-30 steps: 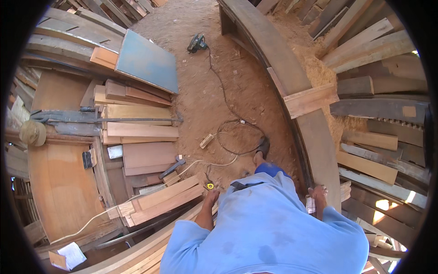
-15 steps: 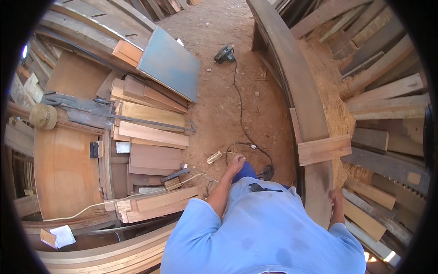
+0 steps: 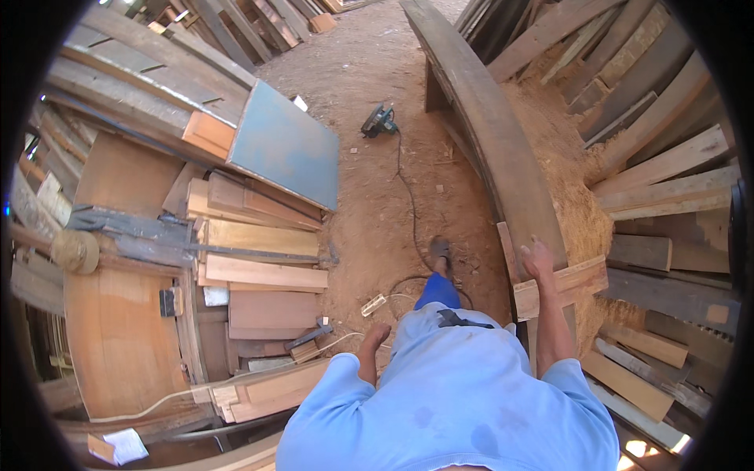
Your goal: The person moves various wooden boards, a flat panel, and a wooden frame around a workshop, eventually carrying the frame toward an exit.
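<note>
My right hand (image 3: 538, 257) is over the long dark wooden bench plank (image 3: 503, 141), just past a short board (image 3: 561, 287) that lies crosswise on it. Its fingers look loosely spread and hold nothing I can see; whether they touch the plank I cannot tell. Low at my side hangs my left hand (image 3: 377, 336), its back toward me and its fingers mostly hidden. Nearest to that hand is a pale power strip (image 3: 374, 304) on the ground. Farther ahead, a teal and black corded power tool (image 3: 380, 121) rests on the dirt floor.
A dark cord (image 3: 411, 188) runs along the floor from the tool toward my foot (image 3: 441, 255). Stacked boards (image 3: 267, 271) and a blue panel (image 3: 287, 145) line the left. Sawdust (image 3: 577, 188) and leaning planks (image 3: 667, 188) lie right of the bench.
I have moved forward, so the power tool appears nearer. My right hand has swung forward along the bench past the crosswise board. My left hand has swung back, and a foot has come into view.
</note>
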The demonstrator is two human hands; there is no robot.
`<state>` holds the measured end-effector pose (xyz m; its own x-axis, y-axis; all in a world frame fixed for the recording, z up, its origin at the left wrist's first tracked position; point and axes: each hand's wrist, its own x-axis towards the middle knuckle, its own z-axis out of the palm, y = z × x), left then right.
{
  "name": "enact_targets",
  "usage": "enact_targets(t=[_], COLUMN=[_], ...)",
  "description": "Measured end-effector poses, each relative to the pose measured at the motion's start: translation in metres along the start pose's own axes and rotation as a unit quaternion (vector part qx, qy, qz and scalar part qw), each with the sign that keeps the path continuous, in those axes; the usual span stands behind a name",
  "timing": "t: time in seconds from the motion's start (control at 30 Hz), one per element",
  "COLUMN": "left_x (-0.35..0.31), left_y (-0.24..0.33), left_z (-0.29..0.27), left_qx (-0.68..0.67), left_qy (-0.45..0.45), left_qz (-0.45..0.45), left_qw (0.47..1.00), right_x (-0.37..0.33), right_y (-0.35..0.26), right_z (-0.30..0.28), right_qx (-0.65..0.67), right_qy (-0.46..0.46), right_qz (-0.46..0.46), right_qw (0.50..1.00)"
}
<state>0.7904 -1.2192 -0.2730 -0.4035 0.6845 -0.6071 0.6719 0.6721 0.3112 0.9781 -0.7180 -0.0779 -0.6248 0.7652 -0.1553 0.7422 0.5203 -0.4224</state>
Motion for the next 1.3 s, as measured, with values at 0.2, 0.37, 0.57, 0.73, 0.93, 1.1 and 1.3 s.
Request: enact_targets(t=[0.2, 0.37, 0.57, 0.73, 0.93, 1.1, 1.3], left_x=[0.072, 0.153, 0.219, 0.249, 0.245, 0.269, 0.305], left_y=[0.007, -0.008, -0.046, -0.079, -0.061, -0.055, -0.027], left_z=[-0.080, -0.154, -0.226, -0.261, -0.292, -0.293, -0.301], left_qx=[-0.350, -0.429, -0.484, -0.515, -0.494, -0.457, -0.397], left_qy=[0.047, 0.042, 0.080, 0.057, -0.008, -0.052, -0.043], left_qz=[-0.227, -0.190, -0.154, -0.169, -0.217, -0.174, -0.105], left_qw=[0.908, 0.882, 0.858, 0.839, 0.842, 0.871, 0.911], right_x=[0.075, 0.136, 0.138, 0.143, 0.139, 0.148, 0.153], right_y=[-0.022, -0.052, -0.104, -0.094, -0.091, -0.097, -0.104], right_z=[-0.011, -0.008, -0.003, 0.008, 0.013, 0.025, 0.024], right_qx=[-0.019, -0.027, -0.141, -0.147, -0.153, -0.167, -0.169], right_qy=[0.004, -0.121, -0.188, -0.175, -0.153, -0.128, -0.130], right_qz=[0.066, 0.186, 0.302, 0.299, 0.292, 0.330, 0.345], right_qw=[0.998, 0.975, 0.924, 0.926, 0.932, 0.920, 0.914])
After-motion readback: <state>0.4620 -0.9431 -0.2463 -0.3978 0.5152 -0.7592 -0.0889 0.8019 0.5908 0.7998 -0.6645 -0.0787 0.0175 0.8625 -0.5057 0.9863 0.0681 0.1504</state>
